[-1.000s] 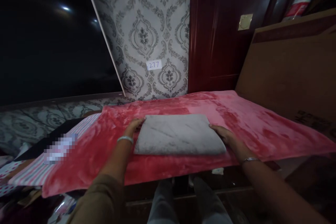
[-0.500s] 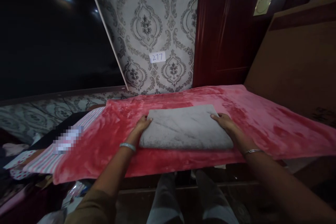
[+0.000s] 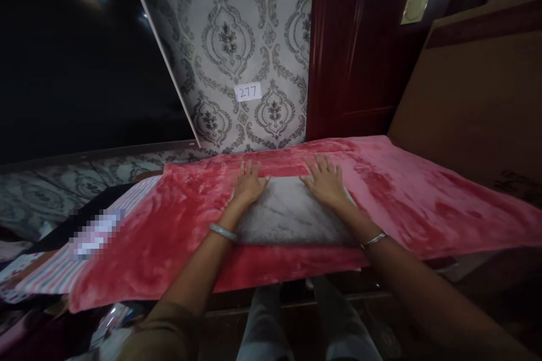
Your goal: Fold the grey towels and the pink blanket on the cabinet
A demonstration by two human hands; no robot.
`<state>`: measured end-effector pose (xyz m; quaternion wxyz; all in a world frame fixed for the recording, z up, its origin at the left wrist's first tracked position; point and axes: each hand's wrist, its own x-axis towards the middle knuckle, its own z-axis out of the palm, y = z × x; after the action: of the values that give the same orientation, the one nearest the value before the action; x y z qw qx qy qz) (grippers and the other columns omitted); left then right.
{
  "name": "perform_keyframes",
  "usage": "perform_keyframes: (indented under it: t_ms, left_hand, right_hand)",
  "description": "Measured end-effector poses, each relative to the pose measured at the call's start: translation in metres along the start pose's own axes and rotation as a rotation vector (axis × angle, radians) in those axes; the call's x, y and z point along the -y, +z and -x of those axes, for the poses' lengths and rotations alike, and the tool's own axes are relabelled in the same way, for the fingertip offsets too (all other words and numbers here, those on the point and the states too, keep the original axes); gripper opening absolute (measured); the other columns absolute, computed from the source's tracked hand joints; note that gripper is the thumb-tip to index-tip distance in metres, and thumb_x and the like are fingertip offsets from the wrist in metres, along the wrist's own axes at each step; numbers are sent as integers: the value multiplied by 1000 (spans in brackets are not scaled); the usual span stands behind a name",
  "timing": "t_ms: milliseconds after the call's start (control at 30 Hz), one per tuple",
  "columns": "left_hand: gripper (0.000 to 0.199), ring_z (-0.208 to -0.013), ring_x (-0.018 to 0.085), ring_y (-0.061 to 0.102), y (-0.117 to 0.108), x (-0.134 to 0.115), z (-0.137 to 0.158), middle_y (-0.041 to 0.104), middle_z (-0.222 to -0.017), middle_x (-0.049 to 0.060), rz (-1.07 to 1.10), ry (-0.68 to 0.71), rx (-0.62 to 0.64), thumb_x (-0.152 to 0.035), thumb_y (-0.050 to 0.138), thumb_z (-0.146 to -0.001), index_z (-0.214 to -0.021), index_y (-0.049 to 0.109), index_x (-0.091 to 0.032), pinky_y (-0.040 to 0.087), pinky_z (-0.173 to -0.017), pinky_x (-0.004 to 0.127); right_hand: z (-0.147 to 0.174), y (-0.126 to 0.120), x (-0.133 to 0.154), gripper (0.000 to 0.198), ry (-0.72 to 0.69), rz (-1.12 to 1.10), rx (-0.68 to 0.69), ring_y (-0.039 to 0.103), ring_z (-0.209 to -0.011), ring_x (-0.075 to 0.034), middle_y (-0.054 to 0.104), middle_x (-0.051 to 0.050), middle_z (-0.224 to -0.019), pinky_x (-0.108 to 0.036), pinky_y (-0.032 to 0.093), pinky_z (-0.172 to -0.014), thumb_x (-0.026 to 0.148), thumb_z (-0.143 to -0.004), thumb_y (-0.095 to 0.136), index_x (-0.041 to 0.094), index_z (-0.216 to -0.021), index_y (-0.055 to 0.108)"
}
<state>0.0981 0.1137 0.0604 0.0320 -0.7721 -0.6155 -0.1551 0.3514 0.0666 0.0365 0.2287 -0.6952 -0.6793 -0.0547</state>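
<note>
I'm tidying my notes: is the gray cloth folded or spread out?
Folded: the gray cloth makes a compact block with a rounded front edge, atop the spread red blanket.

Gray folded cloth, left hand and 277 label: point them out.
Gray folded cloth (image 3: 294,215), head view, middle of its top.
Left hand (image 3: 249,185), head view, back of the hand.
277 label (image 3: 248,92), head view, its center.

From afar, I see the left hand (image 3: 248,186) and right hand (image 3: 327,183) spread palm-down over the far edge of a folded gray cloth (image 3: 292,214), lower center of the frame. It lies on a red-and-pink blanket (image 3: 144,254), with a dark screen (image 3: 84,67) upper left, brown cardboard (image 3: 478,96) at right.
</note>
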Motion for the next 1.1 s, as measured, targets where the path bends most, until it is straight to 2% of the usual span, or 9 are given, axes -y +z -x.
perform_keyframes:
  t_ms: [133,233,467,667,733,833,1000,1100]
  left_hand:
    - [65,-156,38,18,33,-10,20,30,-168,8,-139,65,166,-61,33,-100,-157,39,-31,15,-122,67]
    - [67,-155,39,21,46,-4,27,30,-167,8,-149,55,197,-63,28,-100,-158,37,-31,16,-121,68]
    - [68,-154,40,22,43,-4,22,30,-167,9,-130,50,206,-65,28,-99,-159,36,-32,16,-121,68]
    - [71,-156,33,19,28,3,15,25,-169,8,-44,35,343,-64,29,-99,-161,31,-29,16,-125,60]
    - [69,-156,31,21,22,9,18,25,-169,11,-59,1,296,-59,29,-101,-160,33,-24,17,-125,56]
    - [65,-156,31,20,21,18,28,27,-168,14,-120,-65,191,-51,29,-102,-158,36,-20,17,-125,58]
    - [64,-157,31,19,31,25,40,22,-170,11,-100,-104,209,-52,26,-102,-160,34,-24,31,-120,57]
    - [63,-156,31,22,34,25,40,24,-169,10,-96,-99,178,-52,28,-102,-158,37,-26,36,-118,56]
  right_hand:
    - [14,29,5,64,-1,82,226,21,-154,-35,30,-9,-166,-63,18,-120,57,-102,34,28,-159,37]
    - [21,42,-3,65,13,74,274,22,-153,-35,29,-7,-167,-61,16,-121,60,-102,32,30,-159,37]
    - [18,43,-6,66,14,60,269,20,-154,-34,28,-6,-167,-62,14,-121,62,-102,28,31,-160,36]
    - [18,43,-5,66,18,69,285,21,-154,-34,27,-6,-168,-62,14,-121,62,-102,27,31,-160,34]
    - [19,42,-4,66,21,76,297,20,-154,-33,27,-6,-168,-61,14,-121,61,-102,27,31,-160,34]
    - [17,38,-4,65,26,91,314,20,-154,-33,25,-5,-168,-61,13,-121,61,-102,28,32,-161,33]
    - [10,29,12,66,71,91,371,17,-155,-35,26,-10,-168,-65,16,-119,59,-103,27,29,-161,32]
    - [12,31,42,67,-67,49,325,14,-156,-34,22,-11,-169,-64,15,-120,58,-103,29,28,-162,30]
